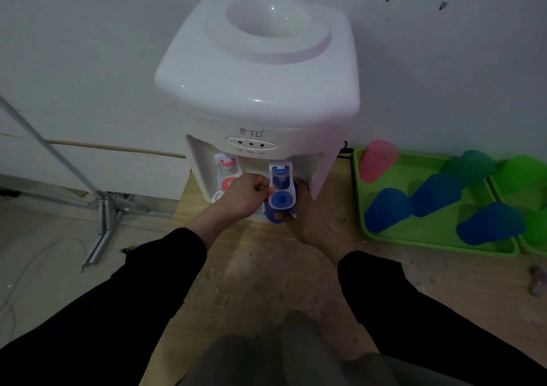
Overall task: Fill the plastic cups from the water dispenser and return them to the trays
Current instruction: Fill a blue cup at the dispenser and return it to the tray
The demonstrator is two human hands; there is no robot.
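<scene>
A white water dispenser (pixel 257 89) stands on the wooden surface against the wall, with a red tap (pixel 227 175) on its left and a blue tap (pixel 281 187) on its right. My right hand (pixel 307 220) grips a blue plastic cup (pixel 273 218) under the blue tap; the tap hides most of the cup. My left hand (pixel 244 196) has its fingers curled against the left edge of the blue tap's lever. A green tray (pixel 438 237) to the right carries upside-down cups: one pink (pixel 377 160), three blue (pixel 387 209) and a teal one (pixel 473 166).
A second green tray (pixel 532 246) with green cups (pixel 524 175) lies at the far right edge. A metal stand (pixel 103 208) and a loose cable (pixel 44 252) sit on the floor to the left. A small purple object (pixel 537 282) lies on the wood at the right.
</scene>
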